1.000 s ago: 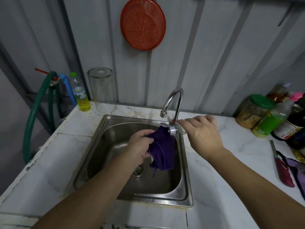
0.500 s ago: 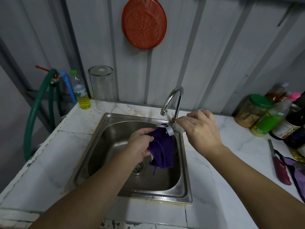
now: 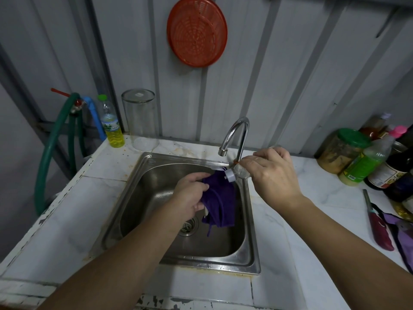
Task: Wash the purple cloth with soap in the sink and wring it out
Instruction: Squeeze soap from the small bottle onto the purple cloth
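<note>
Over the steel sink (image 3: pixel 156 175), the left hand (image 3: pixel 190 198) bunches the purple cloth (image 3: pixel 220 202), fingers curled; the right hand (image 3: pixel 272 173) pinches a tilted soap bottle (image 3: pixel 237 173) above it.

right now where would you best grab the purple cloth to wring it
Judging from its pose, grip the purple cloth at its free lower end, coming from the right: it hangs bunched in a vertical fold from the left hand over the sink, so a second hold low down allows twisting.
</note>
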The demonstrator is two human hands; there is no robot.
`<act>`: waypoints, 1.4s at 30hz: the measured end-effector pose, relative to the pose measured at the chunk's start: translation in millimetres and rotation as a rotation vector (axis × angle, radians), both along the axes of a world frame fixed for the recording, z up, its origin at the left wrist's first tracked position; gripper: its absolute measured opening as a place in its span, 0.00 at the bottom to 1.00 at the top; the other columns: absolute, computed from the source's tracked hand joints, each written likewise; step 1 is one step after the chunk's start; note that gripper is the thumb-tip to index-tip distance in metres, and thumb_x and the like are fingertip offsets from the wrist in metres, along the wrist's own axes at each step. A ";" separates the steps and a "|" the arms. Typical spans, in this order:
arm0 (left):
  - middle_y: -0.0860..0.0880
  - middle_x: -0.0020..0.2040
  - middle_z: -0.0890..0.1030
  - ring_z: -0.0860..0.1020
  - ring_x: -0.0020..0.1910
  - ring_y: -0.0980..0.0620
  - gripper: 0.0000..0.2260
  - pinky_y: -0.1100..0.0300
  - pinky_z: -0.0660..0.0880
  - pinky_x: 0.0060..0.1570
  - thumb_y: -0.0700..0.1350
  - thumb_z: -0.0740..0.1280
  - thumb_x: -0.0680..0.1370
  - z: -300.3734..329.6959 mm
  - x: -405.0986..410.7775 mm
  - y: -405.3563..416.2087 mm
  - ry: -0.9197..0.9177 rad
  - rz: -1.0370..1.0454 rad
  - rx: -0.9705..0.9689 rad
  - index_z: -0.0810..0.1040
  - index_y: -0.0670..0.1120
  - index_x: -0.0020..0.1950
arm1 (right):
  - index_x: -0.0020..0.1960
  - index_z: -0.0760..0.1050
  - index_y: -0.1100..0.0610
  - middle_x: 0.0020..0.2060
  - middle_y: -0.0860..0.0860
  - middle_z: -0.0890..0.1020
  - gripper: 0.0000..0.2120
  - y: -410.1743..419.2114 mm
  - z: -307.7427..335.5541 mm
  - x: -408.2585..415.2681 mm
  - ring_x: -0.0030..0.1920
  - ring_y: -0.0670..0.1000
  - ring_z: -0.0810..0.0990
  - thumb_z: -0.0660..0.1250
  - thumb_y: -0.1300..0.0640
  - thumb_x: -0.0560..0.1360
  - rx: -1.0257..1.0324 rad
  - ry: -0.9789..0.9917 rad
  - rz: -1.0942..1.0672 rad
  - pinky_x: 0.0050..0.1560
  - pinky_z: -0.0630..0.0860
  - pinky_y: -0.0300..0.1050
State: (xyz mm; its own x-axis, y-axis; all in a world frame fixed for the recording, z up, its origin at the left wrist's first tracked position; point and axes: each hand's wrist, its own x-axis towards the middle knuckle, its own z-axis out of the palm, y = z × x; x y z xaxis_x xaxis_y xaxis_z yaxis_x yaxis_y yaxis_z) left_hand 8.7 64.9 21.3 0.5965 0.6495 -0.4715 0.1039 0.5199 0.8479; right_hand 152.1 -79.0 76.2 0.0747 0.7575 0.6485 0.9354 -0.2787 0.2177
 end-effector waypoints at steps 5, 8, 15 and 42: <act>0.42 0.52 0.85 0.85 0.45 0.45 0.16 0.57 0.82 0.31 0.29 0.63 0.80 3.0 -0.9 -1.2 0.002 0.015 -0.009 0.83 0.47 0.58 | 0.49 0.86 0.57 0.43 0.47 0.89 0.17 -0.1 1.5 -1.5 0.47 0.56 0.84 0.58 0.63 0.76 0.000 0.005 0.006 0.55 0.68 0.52; 0.43 0.52 0.85 0.86 0.45 0.46 0.16 0.57 0.82 0.31 0.29 0.63 0.80 3.9 -1.3 -1.2 0.003 0.015 -0.009 0.83 0.47 0.58 | 0.49 0.86 0.57 0.43 0.47 0.89 0.17 0.1 1.6 -2.4 0.48 0.56 0.84 0.58 0.63 0.76 0.004 0.015 0.005 0.55 0.69 0.52; 0.43 0.53 0.85 0.86 0.43 0.47 0.16 0.58 0.82 0.31 0.30 0.63 0.80 4.3 -1.5 -2.3 0.007 0.003 0.001 0.83 0.49 0.55 | 0.48 0.86 0.56 0.42 0.45 0.88 0.16 1.3 2.6 -1.8 0.47 0.56 0.84 0.58 0.63 0.76 0.042 0.021 0.014 0.55 0.69 0.52; 0.43 0.51 0.86 0.86 0.43 0.46 0.15 0.57 0.83 0.32 0.30 0.64 0.80 7.6 -4.9 -2.1 0.020 -0.009 -0.002 0.82 0.49 0.55 | 0.53 0.84 0.56 0.47 0.47 0.88 0.14 1.7 -7.7 -0.3 0.50 0.57 0.83 0.65 0.66 0.73 0.018 0.020 -0.025 0.55 0.66 0.51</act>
State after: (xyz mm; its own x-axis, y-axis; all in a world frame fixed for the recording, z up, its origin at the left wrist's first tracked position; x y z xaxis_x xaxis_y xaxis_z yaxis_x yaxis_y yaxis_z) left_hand 3.8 62.8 28.9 0.5929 0.6430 -0.4849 0.1262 0.5205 0.8445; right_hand 151.8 -77.2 68.6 0.1068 0.7431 0.6606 0.9321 -0.3060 0.1935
